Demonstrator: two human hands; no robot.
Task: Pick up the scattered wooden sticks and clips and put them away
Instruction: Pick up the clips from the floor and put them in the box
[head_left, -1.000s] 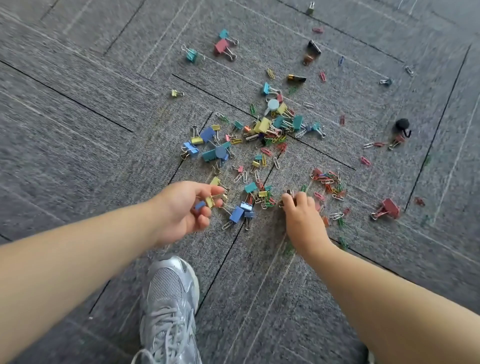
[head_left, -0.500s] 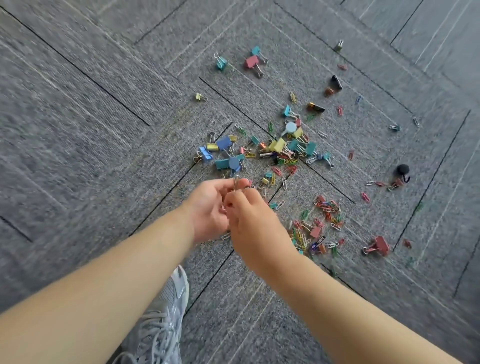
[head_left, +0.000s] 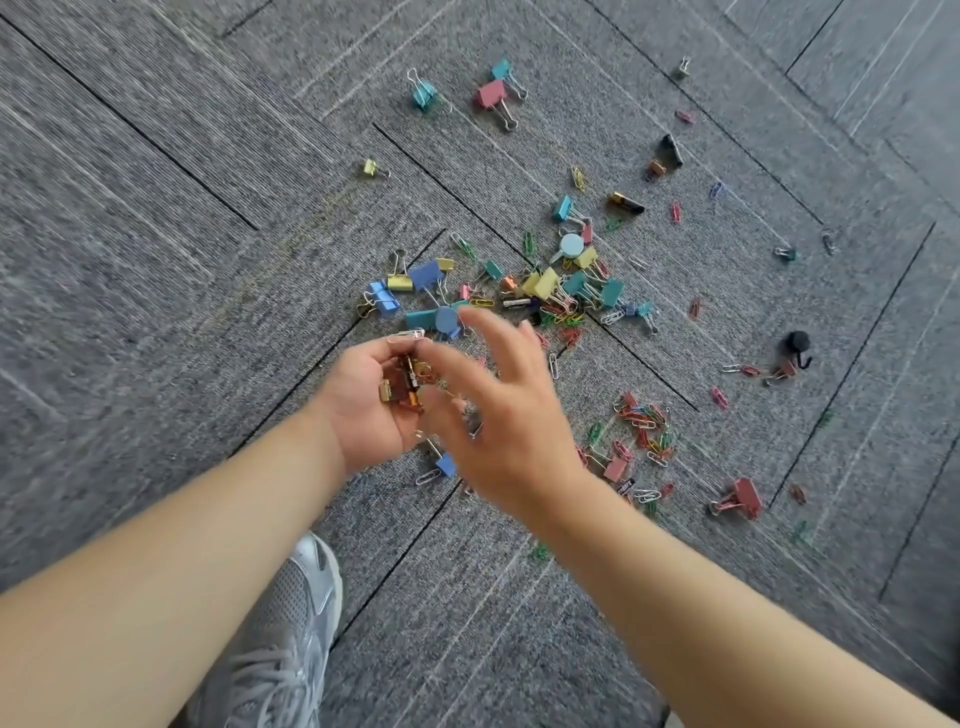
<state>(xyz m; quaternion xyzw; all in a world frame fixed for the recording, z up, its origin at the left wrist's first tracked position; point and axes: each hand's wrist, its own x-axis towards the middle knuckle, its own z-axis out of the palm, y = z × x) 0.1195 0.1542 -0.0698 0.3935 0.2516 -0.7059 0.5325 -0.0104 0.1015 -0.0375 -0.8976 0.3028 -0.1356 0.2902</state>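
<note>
Head view: left hand (head_left: 371, 402) cupped palm-up, fingers curled round a handful of clips (head_left: 410, 382); a silver paper clip (head_left: 406, 335) perches at its fingertips. Just beside it the right hand (head_left: 506, 410), fingers spread, blurred, nothing seen in it. The scattered clips (head_left: 550, 286) lie on the carpet (head_left: 208, 260) beyond; no sticks or container in sight. Risk: the cupped palm overfills or tips and clips spill back, the perched one first

Clips (head_left: 545, 283) lie on carpet (head_left: 156, 260), apparently mostly beyond the shoe (head_left: 291, 597).
</note>
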